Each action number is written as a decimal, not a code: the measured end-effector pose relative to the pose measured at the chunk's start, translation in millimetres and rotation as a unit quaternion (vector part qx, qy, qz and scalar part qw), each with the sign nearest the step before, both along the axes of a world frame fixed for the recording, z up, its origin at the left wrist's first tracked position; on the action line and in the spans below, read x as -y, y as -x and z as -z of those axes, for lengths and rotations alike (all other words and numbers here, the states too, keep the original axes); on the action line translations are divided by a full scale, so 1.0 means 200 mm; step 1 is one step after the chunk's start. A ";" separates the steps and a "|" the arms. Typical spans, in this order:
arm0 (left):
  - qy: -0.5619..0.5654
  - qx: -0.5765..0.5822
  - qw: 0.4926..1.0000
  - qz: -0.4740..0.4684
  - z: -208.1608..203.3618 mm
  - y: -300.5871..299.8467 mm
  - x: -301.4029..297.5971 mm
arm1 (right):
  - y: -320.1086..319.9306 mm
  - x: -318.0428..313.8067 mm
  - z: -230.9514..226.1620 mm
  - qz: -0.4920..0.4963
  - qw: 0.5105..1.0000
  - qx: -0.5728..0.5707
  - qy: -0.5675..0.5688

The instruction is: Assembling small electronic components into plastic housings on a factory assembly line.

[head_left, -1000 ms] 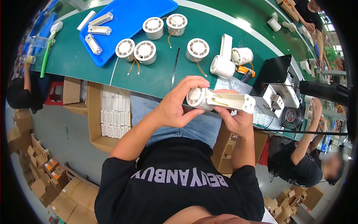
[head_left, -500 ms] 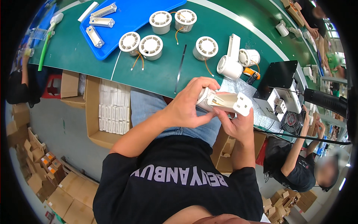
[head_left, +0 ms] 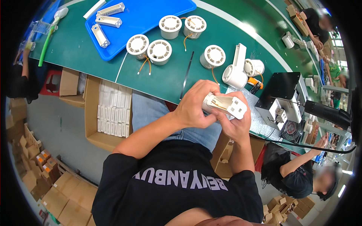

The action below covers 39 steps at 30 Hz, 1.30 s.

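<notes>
Over the near edge of the bench, my two hands hold a white plastic fan housing with a round head and an open, hollow handle. A thin orange wire lies inside the handle's channel. My left hand is wrapped around the round head and hides most of it. My right hand grips the handle, thumb near the joint and fingers behind the end that has square holes. On the bench beyond stand a round white fan unit with an orange wire and a white housing with its handle attached.
More round fan units stand toward the left. A blue tray carries several white handle shells. At right are an orange-black tool and a black-topped machine. A carton of white parts sits below; co-workers work nearby.
The housing has moved slightly left in my hands, and my right fingers now show over the handle's far side. The view has shifted a little. At right, a co-worker's arm has moved.
</notes>
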<state>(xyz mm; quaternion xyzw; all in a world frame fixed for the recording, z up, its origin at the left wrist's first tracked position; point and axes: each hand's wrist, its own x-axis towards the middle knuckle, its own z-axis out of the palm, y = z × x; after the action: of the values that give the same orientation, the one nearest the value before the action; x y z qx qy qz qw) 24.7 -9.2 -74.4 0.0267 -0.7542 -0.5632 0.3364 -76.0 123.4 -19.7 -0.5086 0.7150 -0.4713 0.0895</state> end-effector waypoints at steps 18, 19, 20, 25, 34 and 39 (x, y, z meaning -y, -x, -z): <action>0.485 0.286 0.772 -0.295 -0.23 -0.35 1.54 | -0.03 0.17 0.10 0.206 0.933 0.249 0.158; 0.477 0.308 0.783 -0.254 -0.23 -0.34 1.57 | -0.03 0.15 0.12 0.230 0.938 0.179 0.190; 0.479 0.300 0.787 -0.246 -0.25 -0.30 1.52 | -0.03 0.13 0.15 0.257 0.935 0.106 0.218; 0.250 0.003 0.963 -0.099 -0.50 -0.25 0.80 | -0.16 0.22 0.06 0.089 0.985 -0.084 0.123; 0.326 0.095 0.937 0.079 -0.41 0.15 0.60 | -0.13 0.04 0.13 0.053 0.971 0.183 0.147; 0.442 0.163 0.872 0.131 -0.30 0.38 0.66 | -0.12 -0.04 0.17 0.059 0.956 0.198 0.207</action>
<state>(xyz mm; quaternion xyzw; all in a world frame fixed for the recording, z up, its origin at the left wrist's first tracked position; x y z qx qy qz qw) -50.9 -141.8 -13.5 -0.1320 -0.9654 -0.1972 0.1085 -51.2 130.4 -53.3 -0.3696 0.5986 -0.7045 0.0940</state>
